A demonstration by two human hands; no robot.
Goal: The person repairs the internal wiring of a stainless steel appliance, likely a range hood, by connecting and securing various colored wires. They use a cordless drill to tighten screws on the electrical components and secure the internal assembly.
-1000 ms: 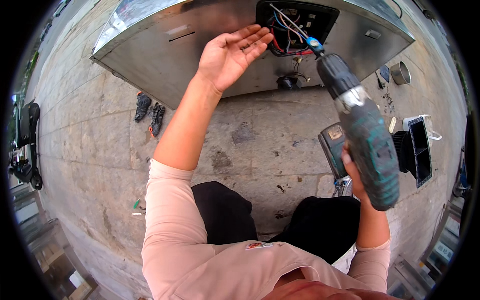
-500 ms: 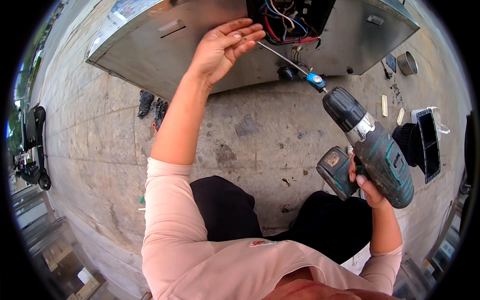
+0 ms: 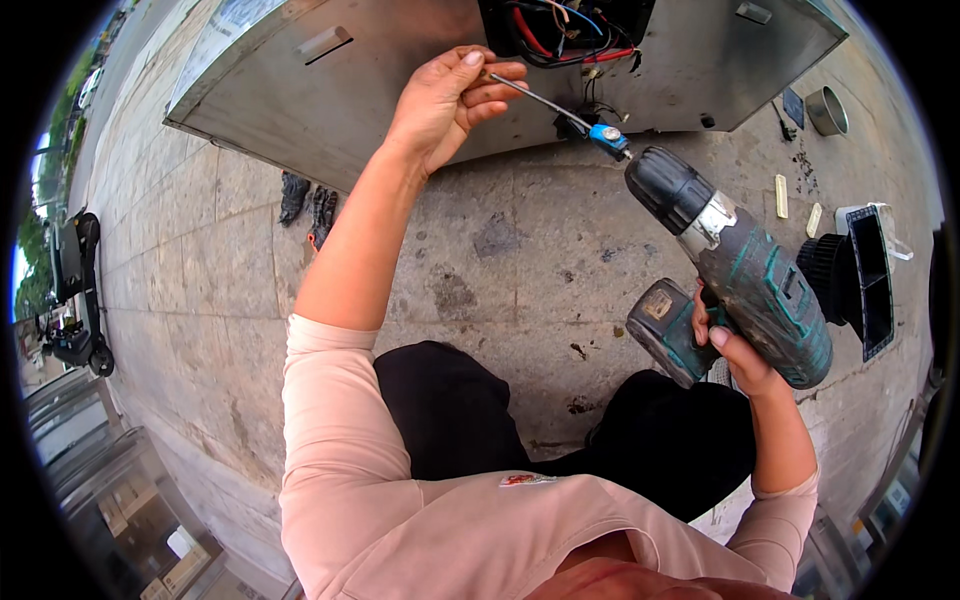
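Observation:
My right hand is wrapped round the grip of a black and teal cordless drill, its battery pack resting toward my knees. From the chuck a long thin driver bit runs up and left, with a blue collar near its base. My left hand is pinched at the far tip of the bit, thumb and fingers bent around it. Something small and brownish shows between those fingers, too small to name. Just beyond stands a metal cabinet with an opening full of loose wires.
Dark gloves lie on the paving left of my arm. At the right are a black duct-like part, pale strips and a metal cup. A scooter stands at the far left.
The drill and its bit have moved up and to the left. My left fingers, earlier stretched beside the bit's end, have curled in and now pinch at its tip.

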